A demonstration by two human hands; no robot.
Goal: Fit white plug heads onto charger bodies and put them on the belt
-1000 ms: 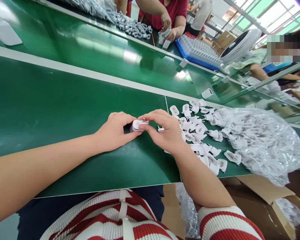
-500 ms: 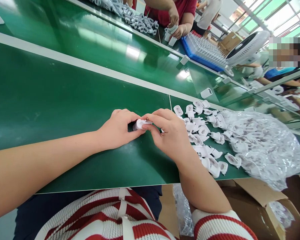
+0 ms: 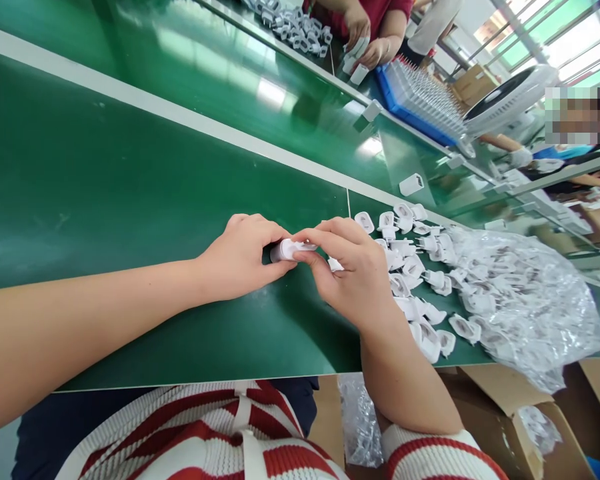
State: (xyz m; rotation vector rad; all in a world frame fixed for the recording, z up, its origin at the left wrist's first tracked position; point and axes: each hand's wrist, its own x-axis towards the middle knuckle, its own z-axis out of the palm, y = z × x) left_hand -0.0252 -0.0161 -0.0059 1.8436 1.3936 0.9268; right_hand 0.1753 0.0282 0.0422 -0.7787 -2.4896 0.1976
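- While holding the white piece (image 3: 284, 251) with the left grip (image 3: 245, 257), closed to its thickness around one end, pinches the other end with the right grip (image 3: 357, 270), likewise closed.
- Holds it over the desk (image 3: 130, 220), left of the loose plugs (image 3: 413, 267).
- Has a clear bag (image 3: 573, 327) of similar plugs (image 3: 480, 300) farther right on the desk.

Factory workshop; long green bench (image 3: 130, 207); heaped plug parts (image 3: 413, 267); blue tray (image 3: 414, 123); co-worker (image 3: 383, 13).

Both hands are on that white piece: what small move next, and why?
Perhaps push gently leftward with the right hand: it pinches one end of the white piece, while the left hand holds the other, so both ends look steadied.
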